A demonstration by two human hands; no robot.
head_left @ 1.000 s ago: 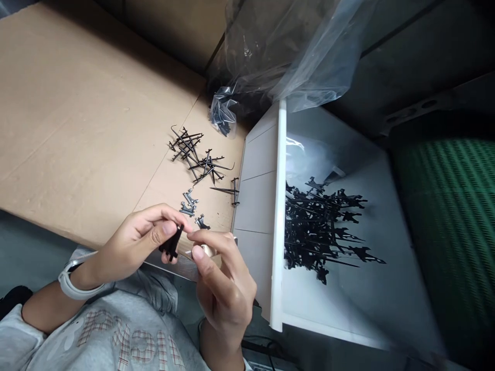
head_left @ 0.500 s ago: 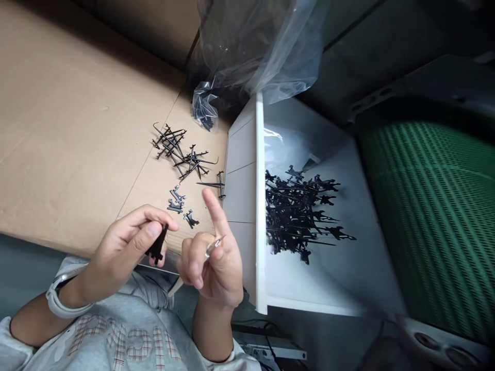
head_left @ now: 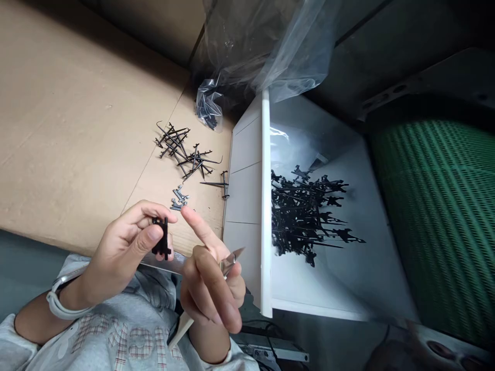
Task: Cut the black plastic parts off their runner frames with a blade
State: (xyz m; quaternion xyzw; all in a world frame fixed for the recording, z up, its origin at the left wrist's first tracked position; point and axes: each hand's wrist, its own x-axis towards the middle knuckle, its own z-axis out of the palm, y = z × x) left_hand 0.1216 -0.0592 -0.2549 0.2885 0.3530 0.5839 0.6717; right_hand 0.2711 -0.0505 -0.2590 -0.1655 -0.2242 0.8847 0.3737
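Observation:
My left hand [head_left: 133, 239] pinches a small black plastic bracket [head_left: 161, 241] between thumb and fingers, its long edge turned towards me. Close by on the right, my right hand [head_left: 212, 278] is closed around a small knife [head_left: 228, 264] with a pointed metal blade and a pale handle below the palm. The index finger of that hand stretches out towards the left hand. Beyond the fingertip lie two more small black brackets [head_left: 180, 194] on the cardboard-covered table [head_left: 85, 139]. Farther back is a loose heap of thin black stems with crosspieces [head_left: 174, 140].
To the right, a white bin [head_left: 266, 206] holds a pile of black plastic parts [head_left: 305, 216]. A clear bag of black parts [head_left: 209, 108] stands behind the stems, and a plastic sheet [head_left: 294, 56] hangs over the bin's back. A green ribbed surface [head_left: 441, 216] is at far right.
The bracket in my left hand has turned to show more of its side. My right hand has rotated, its index finger swinging left and the blade now pointing right.

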